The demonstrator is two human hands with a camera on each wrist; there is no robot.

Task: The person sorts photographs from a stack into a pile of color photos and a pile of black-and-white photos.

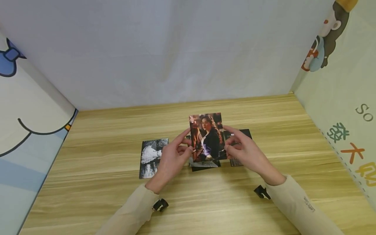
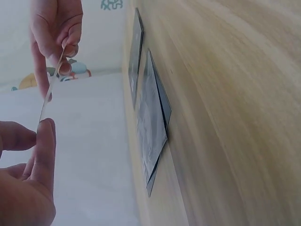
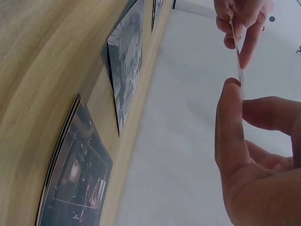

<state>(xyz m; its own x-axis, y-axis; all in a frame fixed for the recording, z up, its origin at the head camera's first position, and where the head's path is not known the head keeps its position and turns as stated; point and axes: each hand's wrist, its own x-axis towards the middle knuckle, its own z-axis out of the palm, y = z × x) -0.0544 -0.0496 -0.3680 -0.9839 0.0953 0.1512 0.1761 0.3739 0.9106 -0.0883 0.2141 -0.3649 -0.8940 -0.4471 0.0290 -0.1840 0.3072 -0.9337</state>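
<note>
Both hands hold up a colour photo card [image 1: 207,138] above the table, its picture of a long-haired person in a dark jacket facing the head camera. The left hand [image 1: 174,156] pinches its left edge between thumb and fingers. At the opposite edge the right hand [image 1: 245,151] pinches in the same way. Seen edge-on in the left wrist view, the card [image 2: 52,89] looks thin. Beneath it lie overlapping grey and black cards [image 1: 205,165], partly hidden. A stack of dark cards [image 3: 77,179] lies below the right hand.
A black-and-white photo card [image 1: 150,158] lies left of the left hand on the wooden table [image 1: 199,209]. Black clips [image 1: 160,205] show at the sleeve cuffs. A pale cloth wall [image 1: 164,58] closes the back, and printed cloths [image 1: 340,107] flank the sides.
</note>
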